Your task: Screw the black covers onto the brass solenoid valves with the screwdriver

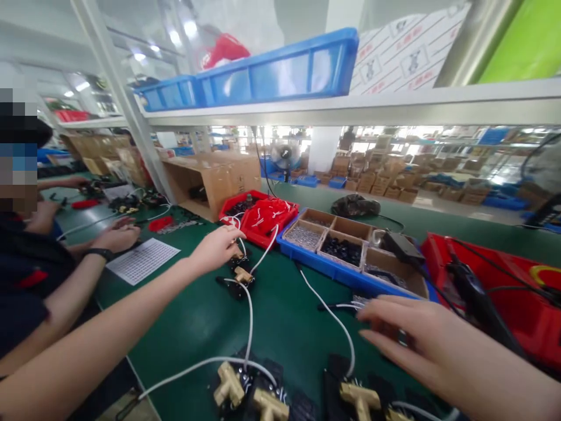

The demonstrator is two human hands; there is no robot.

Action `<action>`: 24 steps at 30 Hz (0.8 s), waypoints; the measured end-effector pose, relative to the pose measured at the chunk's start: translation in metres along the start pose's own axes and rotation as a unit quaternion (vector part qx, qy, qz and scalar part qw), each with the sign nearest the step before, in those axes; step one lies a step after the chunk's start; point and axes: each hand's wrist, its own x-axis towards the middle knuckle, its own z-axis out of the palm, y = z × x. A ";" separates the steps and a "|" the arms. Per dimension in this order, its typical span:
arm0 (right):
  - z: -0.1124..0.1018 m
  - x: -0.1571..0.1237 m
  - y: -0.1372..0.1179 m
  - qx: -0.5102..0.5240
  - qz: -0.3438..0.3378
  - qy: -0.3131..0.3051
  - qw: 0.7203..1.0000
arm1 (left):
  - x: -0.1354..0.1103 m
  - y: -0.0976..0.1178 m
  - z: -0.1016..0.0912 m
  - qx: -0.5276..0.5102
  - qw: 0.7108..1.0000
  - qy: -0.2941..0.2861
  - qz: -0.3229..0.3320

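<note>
My left hand (215,250) reaches across the green bench. Its fingers are bent together over a brass tee fitting (238,252) on a black part with a white cable; the fingertips partly hide it. Just below lies another brass tee fitting (243,275) with a white cable. On the right, my right hand (412,330) hovers palm inward, thumb and fingers apart, by white wire ends (350,305). A small dark spot shows between its fingers; I cannot tell what it is. Nearest me lie more brass tee fittings (228,384) on black parts, including a tee (360,400) at the lower right.
A blue tray (315,270) of cardboard compartments holds small parts. Red bins stand left (263,237) and right (438,248) of it. A co-worker's hand (117,235) is left, beside a printed sheet (142,261). An open carton (210,178) stands behind; a shelf (307,108) crosses above.
</note>
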 end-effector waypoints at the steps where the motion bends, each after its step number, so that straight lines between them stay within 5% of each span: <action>1: 0.013 0.023 -0.017 -0.080 -0.022 -0.047 0.995 | 0.003 -0.023 0.001 0.008 1.000 -0.014 0.001; 5: 0.079 0.105 -0.073 -0.206 -0.086 -0.103 0.969 | 0.014 -0.080 0.011 0.022 0.995 -0.088 0.034; 11: 0.149 0.169 -0.094 -0.220 -0.091 -0.112 0.965 | 0.035 -0.109 0.014 0.004 0.982 -0.157 0.105; 18: 0.149 0.182 -0.074 -0.222 -0.068 -0.100 0.968 | 0.041 -0.112 0.018 -0.038 0.973 -0.177 0.144; 24: 0.126 0.171 -0.056 -0.229 -0.033 -0.119 0.965 | 0.032 -0.083 0.028 -0.064 0.964 -0.192 0.174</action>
